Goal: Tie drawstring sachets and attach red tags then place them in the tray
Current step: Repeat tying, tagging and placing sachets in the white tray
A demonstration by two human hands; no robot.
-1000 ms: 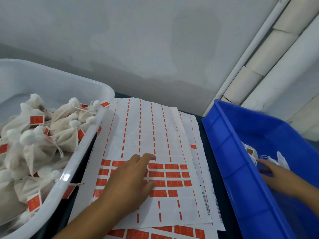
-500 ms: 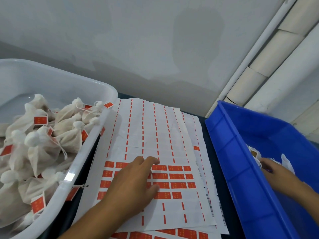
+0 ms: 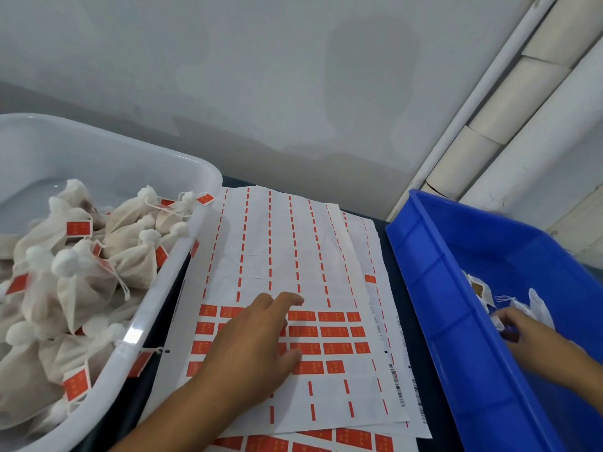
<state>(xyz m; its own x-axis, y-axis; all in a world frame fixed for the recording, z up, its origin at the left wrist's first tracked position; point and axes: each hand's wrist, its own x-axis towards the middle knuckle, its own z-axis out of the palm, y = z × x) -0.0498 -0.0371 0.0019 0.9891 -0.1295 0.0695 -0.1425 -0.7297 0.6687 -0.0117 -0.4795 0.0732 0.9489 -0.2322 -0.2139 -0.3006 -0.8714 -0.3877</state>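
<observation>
So the left hand [image 3: 251, 347] lies flat on the sticker sheet [image 3: 293, 256], fingers relaxed and spread, fingertips right over the rows of red tags [image 3: 332, 332]. It isn't gripping anything. The sheet is thin white backing paper, a bit creased. Most of the upper half is peeled, so only skinny red dashes remain in columns, and the intact tags are small red rectangles lower down. More sheets are stacked under it, one poking out at the bottom edge with full red rows.

The right hand [image 3: 535, 337] is down in the blue bin [image 3: 434, 288], a hard glossy plastic crate with ribbed walls. Its fingers curl around a small white sachet [image 3: 497, 322], and a few more loose untied sachets with thin strings lie just beside it.

On the left sits the white tray [image 3: 202, 177], a translucent plastic tub with a rounded rim. It's piled with finished sachets [image 3: 130, 256]: soft off-white gauzy cloth pouches, bunched at the neck into little puffs, each with a red tag on its string. A couple of tags dangle over the rim.

It all sits on a dark tabletop [image 3: 391, 353], pushed up against a plain grey-white wall [image 3: 261, 76]. White pipes [image 3: 509, 119] run diagonally down the right corner.
</observation>
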